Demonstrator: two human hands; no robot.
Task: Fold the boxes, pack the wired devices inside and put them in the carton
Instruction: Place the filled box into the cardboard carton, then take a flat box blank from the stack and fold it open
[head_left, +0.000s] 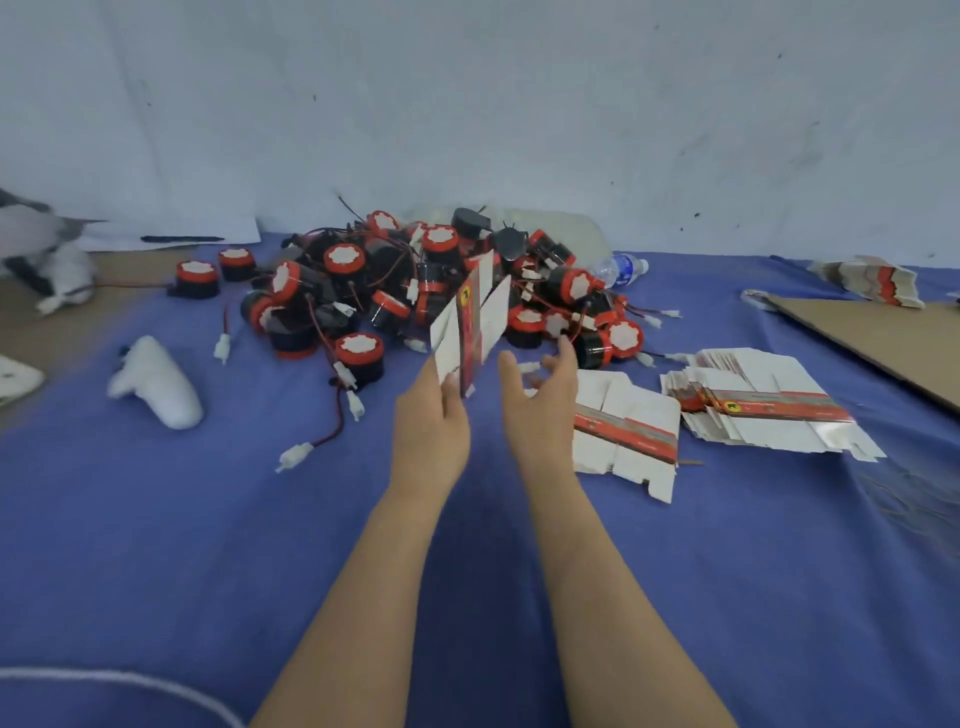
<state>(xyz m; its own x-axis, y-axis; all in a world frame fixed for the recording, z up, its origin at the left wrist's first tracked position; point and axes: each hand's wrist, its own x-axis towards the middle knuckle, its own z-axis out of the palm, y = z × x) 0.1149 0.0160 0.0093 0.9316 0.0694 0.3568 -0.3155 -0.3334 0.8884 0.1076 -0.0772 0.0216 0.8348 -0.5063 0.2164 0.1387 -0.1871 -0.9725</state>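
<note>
**While the left hand (431, 415) holds a flat box (470, 322) upright, the right hand (545, 395) waits open beside it**

Because the box has yet to be opened out, the person holds it up off the blue sheet (156, 519), in front of the pile of wired devices (415, 280) and between the two hands. The left hand pinches its lower end, thumb on the near face and fingers behind. I'd say it is gripped low so that the upper panels and flaps stay free to be worked.

The box's long axis runs nearly upright, leaning a little away and to the right. It stands almost edge-on to me. A red printed band runs along its length, and white flaps splay to either side.

The right hand is just beside it and not touching, as far as I can tell. Its palm is turned toward the box, and its fingers are apart, loosely bent and holding nothing. It looks placed to catch the free side and push the sleeve square.

More flat boxes lie in a near stack (623, 431) and a farther stack (769, 400) to the right, within easy reach of that hand. Brown cardboard (883, 343), likely the carton, lies beyond them at the right edge. A water bottle (621, 267) lies behind the pile, and a white object (156, 384) that I can't identify lies well apart to the left.
</note>
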